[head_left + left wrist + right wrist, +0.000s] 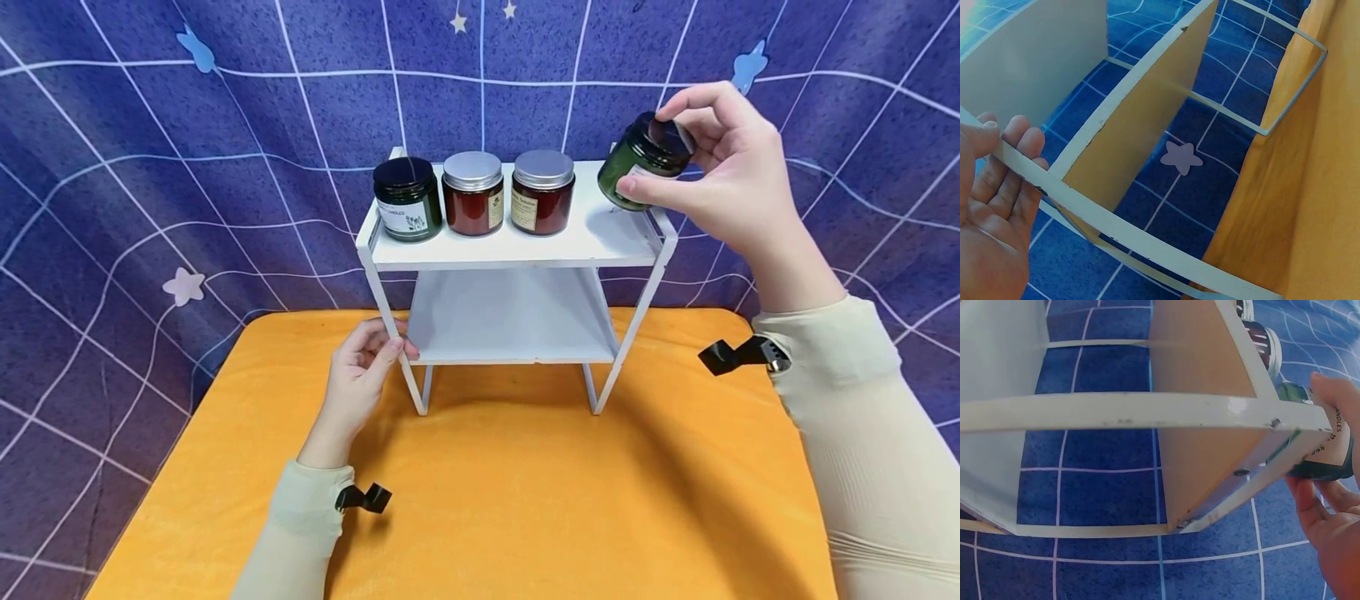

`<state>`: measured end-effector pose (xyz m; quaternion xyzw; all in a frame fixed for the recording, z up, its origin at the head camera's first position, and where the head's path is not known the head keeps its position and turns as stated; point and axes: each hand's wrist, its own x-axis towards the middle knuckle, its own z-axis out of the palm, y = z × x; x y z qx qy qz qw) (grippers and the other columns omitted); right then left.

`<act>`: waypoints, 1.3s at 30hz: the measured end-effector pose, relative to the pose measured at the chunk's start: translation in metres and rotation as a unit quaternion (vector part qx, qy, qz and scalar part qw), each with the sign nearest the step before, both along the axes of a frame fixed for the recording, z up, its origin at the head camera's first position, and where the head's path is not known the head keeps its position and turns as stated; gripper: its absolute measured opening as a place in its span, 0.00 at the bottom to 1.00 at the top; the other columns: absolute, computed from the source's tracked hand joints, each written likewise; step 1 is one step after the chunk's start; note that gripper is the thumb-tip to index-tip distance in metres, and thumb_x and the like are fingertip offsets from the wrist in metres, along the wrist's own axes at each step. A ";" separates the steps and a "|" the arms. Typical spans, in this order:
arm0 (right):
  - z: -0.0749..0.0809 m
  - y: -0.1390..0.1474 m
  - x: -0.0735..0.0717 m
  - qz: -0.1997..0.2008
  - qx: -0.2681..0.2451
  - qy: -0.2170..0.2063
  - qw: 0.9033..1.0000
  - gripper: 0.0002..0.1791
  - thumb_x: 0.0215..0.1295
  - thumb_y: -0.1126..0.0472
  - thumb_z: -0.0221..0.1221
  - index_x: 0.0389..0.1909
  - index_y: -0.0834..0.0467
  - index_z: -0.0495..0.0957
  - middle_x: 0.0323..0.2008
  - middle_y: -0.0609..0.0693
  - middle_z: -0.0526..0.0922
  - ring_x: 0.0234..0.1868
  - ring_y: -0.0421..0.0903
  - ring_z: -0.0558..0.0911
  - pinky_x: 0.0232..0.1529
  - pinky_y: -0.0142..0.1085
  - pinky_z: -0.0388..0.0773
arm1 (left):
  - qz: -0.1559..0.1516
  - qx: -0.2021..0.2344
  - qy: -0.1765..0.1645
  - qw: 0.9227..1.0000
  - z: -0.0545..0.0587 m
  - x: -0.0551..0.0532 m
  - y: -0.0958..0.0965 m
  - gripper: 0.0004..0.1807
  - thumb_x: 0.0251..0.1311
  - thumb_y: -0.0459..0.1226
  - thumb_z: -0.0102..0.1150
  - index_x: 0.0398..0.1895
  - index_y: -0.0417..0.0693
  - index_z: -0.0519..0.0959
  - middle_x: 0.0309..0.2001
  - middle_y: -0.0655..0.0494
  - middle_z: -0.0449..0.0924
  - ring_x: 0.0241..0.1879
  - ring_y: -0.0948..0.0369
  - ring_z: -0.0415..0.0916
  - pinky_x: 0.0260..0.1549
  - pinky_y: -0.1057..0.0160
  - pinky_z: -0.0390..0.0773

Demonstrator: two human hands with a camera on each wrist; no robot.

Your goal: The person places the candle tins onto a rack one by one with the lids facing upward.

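My right hand [738, 171] grips a green glass candle jar [624, 171] with a black lid, thumb on its near side and fingers on the far side. The jar leans at the right end of the top shelf of a white two-tier rack [517, 260]. Part of its label, with "CANDLES" lettering, shows in the right wrist view beside the rack's end frame [1116, 411]. Low on the left, my left hand [352, 383] holds the rack's front leg [1100, 212], thumb on one side and fingers behind, near the lower shelf [510, 321].
On the top shelf stand another green jar [408, 217] with a black lid and two amber jars, one in the middle left [471, 212] and one to its right [551, 208], both silver-lidded. An orange cloth [510, 500] covers the table. A blue gridded curtain [225, 167] hangs behind.
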<state>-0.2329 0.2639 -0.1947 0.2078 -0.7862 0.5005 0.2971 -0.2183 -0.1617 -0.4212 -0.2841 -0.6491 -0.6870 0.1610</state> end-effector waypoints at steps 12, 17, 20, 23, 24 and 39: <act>0.001 -0.008 -0.007 -0.010 0.034 -0.010 0.999 0.34 0.47 0.70 0.85 0.58 0.54 0.84 0.50 0.47 0.89 0.47 0.44 0.87 0.53 0.28 0.80 | -0.009 -0.001 0.006 1.000 -0.001 0.000 0.000 0.10 0.80 0.22 0.52 0.57 0.23 0.76 0.37 0.53 0.90 0.38 0.60 0.88 0.46 0.64 0.86; 0.000 -0.010 -0.009 -0.006 0.045 -0.017 0.999 0.35 0.46 0.69 0.86 0.57 0.54 0.85 0.50 0.46 0.89 0.47 0.43 0.88 0.50 0.27 0.80 | -0.013 0.001 0.010 1.000 -0.001 -0.001 0.000 0.10 0.80 0.22 0.52 0.57 0.23 0.76 0.37 0.52 0.90 0.38 0.60 0.88 0.46 0.65 0.86; -0.002 -0.010 -0.011 -0.009 0.063 -0.023 0.998 0.36 0.46 0.67 0.87 0.59 0.53 0.84 0.50 0.44 0.89 0.47 0.41 0.88 0.50 0.27 0.79 | -0.014 0.003 0.007 1.000 -0.001 -0.001 -0.001 0.10 0.79 0.21 0.52 0.57 0.22 0.76 0.37 0.52 0.90 0.39 0.60 0.88 0.46 0.65 0.86; -0.004 -0.010 -0.011 -0.015 0.083 -0.029 0.996 0.37 0.47 0.65 0.87 0.60 0.52 0.84 0.49 0.43 0.89 0.48 0.40 0.88 0.49 0.27 0.79 | -0.014 0.002 0.005 1.000 -0.001 -0.001 -0.001 0.10 0.79 0.21 0.52 0.57 0.21 0.75 0.38 0.52 0.90 0.39 0.60 0.88 0.47 0.65 0.86; -0.004 -0.010 -0.011 -0.016 0.087 -0.032 0.996 0.37 0.47 0.64 0.87 0.60 0.52 0.84 0.48 0.43 0.89 0.48 0.40 0.88 0.48 0.27 0.79 | -0.015 0.002 0.005 1.000 -0.001 -0.001 -0.001 0.10 0.79 0.21 0.52 0.57 0.21 0.75 0.38 0.52 0.90 0.39 0.59 0.88 0.48 0.64 0.86; -0.005 -0.012 -0.012 -0.015 0.109 -0.063 0.992 0.35 0.49 0.60 0.87 0.60 0.52 0.84 0.49 0.46 0.88 0.48 0.42 0.85 0.47 0.28 0.76 | -0.010 -0.002 0.004 1.000 0.000 0.000 -0.001 0.10 0.79 0.21 0.52 0.58 0.22 0.76 0.38 0.53 0.90 0.39 0.59 0.88 0.47 0.65 0.86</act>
